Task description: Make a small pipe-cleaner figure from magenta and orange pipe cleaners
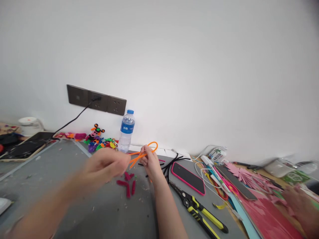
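Both of my hands meet over the grey table (74, 186) around an orange pipe cleaner (147, 151) bent into a loop. My right hand (151, 162) pinches it near the loop. My left hand (106, 166) is blurred by motion; its closed fingers reach the loose orange ends. Several short red pipe cleaner pieces (128, 184) lie on the table just below my hands. Black pipe cleaners (171, 162) lie to the right of my right hand.
A water bottle (126, 131) stands by the wall behind my hands, with small colourful figures (99, 139) to its left. A pink-cased phone (188, 177), yellow-black pliers (199, 209), white cables and pink paper shapes (245, 176) lie right. Another person's hand (299, 202) rests far right.
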`<state>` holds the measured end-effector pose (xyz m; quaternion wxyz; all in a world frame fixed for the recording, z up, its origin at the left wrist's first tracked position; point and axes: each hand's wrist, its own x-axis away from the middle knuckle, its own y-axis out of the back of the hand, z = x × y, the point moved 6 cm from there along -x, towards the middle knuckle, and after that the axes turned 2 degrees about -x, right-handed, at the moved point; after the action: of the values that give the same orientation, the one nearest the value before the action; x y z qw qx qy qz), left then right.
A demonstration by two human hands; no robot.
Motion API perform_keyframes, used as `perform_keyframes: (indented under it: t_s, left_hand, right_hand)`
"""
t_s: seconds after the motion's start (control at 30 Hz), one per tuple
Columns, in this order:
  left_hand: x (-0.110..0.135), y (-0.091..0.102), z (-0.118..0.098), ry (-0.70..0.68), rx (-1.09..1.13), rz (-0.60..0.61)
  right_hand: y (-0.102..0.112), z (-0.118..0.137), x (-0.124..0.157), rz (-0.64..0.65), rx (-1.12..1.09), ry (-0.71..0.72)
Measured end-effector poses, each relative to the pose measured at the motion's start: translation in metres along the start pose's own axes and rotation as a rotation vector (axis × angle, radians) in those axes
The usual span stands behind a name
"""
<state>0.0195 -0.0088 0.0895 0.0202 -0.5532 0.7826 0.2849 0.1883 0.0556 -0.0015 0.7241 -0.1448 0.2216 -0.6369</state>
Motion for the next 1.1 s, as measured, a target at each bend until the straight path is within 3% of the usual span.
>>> perform_keyframes:
  t_s: [0.13, 0.3, 0.63, 0.83, 0.9, 1.1]
  left_hand:
    - [-0.025, -0.026, 0.030, 0.079, 0.018, 0.047]
    - [-0.023, -0.062, 0.073, 0.263, 0.292, 0.221]
    - [-0.012, -0.061, 0.092, 0.447, 0.602, 0.223]
    - [-0.011, -0.061, 0.093, 0.467, 0.570, 0.236]
    - [-0.013, -0.055, 0.093, 0.449, 0.584, 0.162]
    - [-0.023, -0.014, 0.101, 0.337, 0.387, -0.299]
  right_hand:
    - [-0.003, 0.001, -0.001, 0.027, 0.051, 0.043]
    - [-0.005, 0.000, -0.001, 0.026, 0.225, 0.049]
    - [-0.013, 0.005, 0.005, 0.124, 0.315, 0.059]
    - [-0.011, 0.004, 0.005, 0.152, 0.273, 0.035]
    - [-0.012, 0.004, 0.004, 0.165, 0.238, 0.025]
    - [-0.023, 0.010, 0.015, 0.331, 0.011, -0.116]
